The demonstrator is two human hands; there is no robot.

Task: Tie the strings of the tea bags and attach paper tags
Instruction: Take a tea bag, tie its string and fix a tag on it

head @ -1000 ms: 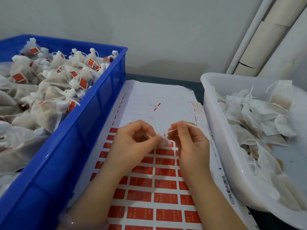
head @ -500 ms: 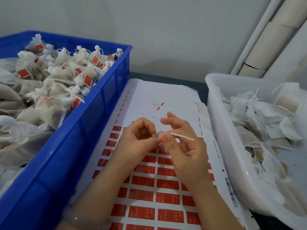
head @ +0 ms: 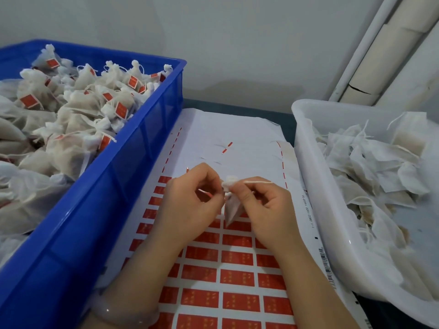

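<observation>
Over sheet (head: 237, 129), curled hands (head: 190, 205) pinching tea bag (head: 231, 210)

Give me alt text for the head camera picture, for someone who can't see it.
Two hands hold a tea bag above a sheet of red tags: the left hand grips the bag's gathered top, the right hand pinches its string. A blue crate of tagged bags stands at left, a white tub of untagged bags at right.

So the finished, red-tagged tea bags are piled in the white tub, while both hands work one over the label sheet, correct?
Not quite: the head view shows the red-tagged tea bags piled in the blue crate, not the white tub. The rest holds.
</observation>
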